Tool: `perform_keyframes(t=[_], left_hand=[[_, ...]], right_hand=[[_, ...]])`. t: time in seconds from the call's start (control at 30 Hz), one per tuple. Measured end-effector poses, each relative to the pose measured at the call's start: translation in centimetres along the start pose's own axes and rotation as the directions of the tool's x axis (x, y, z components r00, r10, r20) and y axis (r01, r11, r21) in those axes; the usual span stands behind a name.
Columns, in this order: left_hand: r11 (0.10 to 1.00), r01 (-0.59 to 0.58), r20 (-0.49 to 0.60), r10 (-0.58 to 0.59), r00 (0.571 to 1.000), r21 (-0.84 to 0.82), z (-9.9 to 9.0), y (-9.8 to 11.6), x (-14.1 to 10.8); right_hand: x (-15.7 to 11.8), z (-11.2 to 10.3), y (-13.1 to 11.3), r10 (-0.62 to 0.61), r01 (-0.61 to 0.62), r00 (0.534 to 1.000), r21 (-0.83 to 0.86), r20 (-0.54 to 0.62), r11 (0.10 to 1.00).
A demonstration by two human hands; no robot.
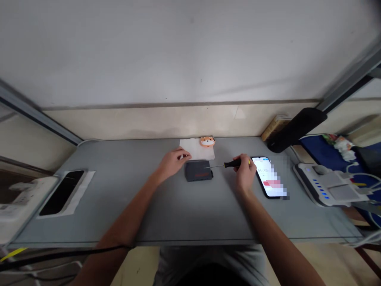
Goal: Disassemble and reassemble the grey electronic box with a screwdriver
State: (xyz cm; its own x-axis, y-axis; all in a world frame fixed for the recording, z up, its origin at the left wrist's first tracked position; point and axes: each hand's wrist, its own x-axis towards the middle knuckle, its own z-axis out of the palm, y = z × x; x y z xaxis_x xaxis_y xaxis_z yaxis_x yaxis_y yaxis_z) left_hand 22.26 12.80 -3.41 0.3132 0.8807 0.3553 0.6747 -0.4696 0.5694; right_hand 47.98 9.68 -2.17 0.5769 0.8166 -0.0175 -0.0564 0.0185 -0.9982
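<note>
A small dark box (199, 174) with faint reddish lettering lies flat on the grey desk in front of me. My right hand (245, 172) grips the black and yellow handle of a screwdriver (228, 163), whose thin shaft points left over the box's upper right part. Whether the tip touches the box cannot be made out. Just beyond the box's far left corner, my left hand (174, 162) has thumb and fingertips pinched together above the near edge of a white paper sheet (190, 147). Anything in that pinch is too small to see.
An orange animal-faced case (207, 142) sits on the paper. Right of my right hand lies a lit phone (264, 174), then a power strip (327, 184) with cables. A black cylinder (297, 129) leans at the back right. Another phone (62, 192) lies far left.
</note>
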Motion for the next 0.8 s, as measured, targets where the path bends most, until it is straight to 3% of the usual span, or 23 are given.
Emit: perform_keyframes(t=[0.2,0.37,0.5,0.63,0.8], left_hand=[[0.996,0.051,-0.031,-0.049,0.998,0.072,-0.3,-2.8,2.2],[0.996,0.044,-0.007,-0.044,0.999,0.076,-0.3,-3.1,1.7],[0.997,0.044,0.002,-0.044,0.999,0.065,-1.6,-3.1,0.7],[0.996,0.080,0.032,-0.081,0.996,0.030,-2.7,-1.8,-0.8],[0.994,0.104,0.214,-0.110,0.971,0.037,-1.0,2.1,-2.5]], right_hand=[[1.0,0.2,0.9,0.030,-0.026,0.998,0.088,-0.051,0.996],[1.2,0.3,1.3,0.076,-0.065,0.993,0.127,-0.088,0.990],[1.3,0.2,1.5,0.053,-0.046,0.997,0.106,-0.062,0.993],[1.2,0.1,1.4,0.037,-0.033,0.998,0.082,-0.055,0.996],[0.5,0.2,0.4,0.102,-0.094,0.988,0.063,-0.120,0.994]])
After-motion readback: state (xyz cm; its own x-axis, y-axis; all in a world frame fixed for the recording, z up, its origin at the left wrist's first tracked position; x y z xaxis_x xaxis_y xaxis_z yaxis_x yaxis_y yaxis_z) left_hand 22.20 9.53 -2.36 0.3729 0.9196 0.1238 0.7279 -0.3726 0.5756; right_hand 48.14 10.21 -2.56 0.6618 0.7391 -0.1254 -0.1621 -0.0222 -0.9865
